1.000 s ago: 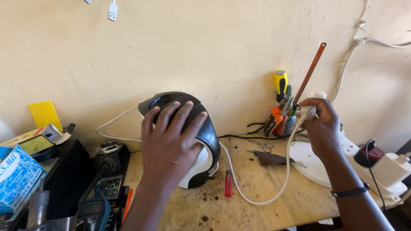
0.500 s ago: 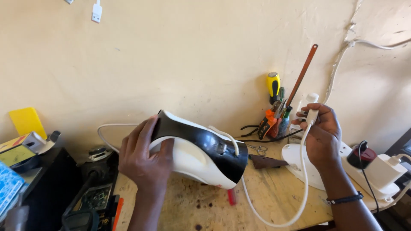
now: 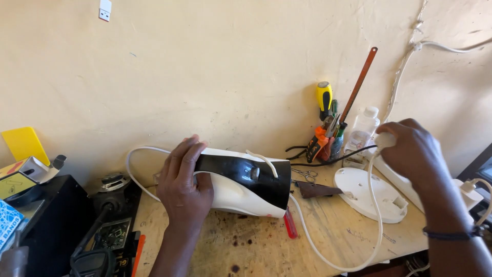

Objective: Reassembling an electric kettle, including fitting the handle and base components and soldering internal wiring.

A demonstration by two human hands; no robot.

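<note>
Hands: two, both of the same person; the left hand [image 3: 183, 180] and the right hand [image 3: 412, 154].
Left hand: it grips one black and white appliance [image 3: 246, 182] at its left end, fingers curled over the top.
Appliance: one, it lies on its side on the wooden counter [image 3: 328, 241], near the middle of it.
Right hand: closed around one white plug [image 3: 384, 139], to the right of the appliance and well apart from it.
Cord: one white cord [image 3: 376, 225] hangs from the plug in a loop and runs back under the appliance.
Round plate: one white round base [image 3: 366, 194], just right of the appliance, flat on the counter.
Tools: one yellow-handled screwdriver [image 3: 324, 97], one red saw blade [image 3: 359, 84] and one orange plier [image 3: 315, 143] stand in a cup behind the appliance; other tools there are too crowded to count.
Small things: one pair of scissors [image 3: 306, 175] and one red screwdriver [image 3: 290, 224] beside the appliance.
Hidden: the plug is mostly covered by the fingers; the black devices at the left are cut off by the edge.
</note>
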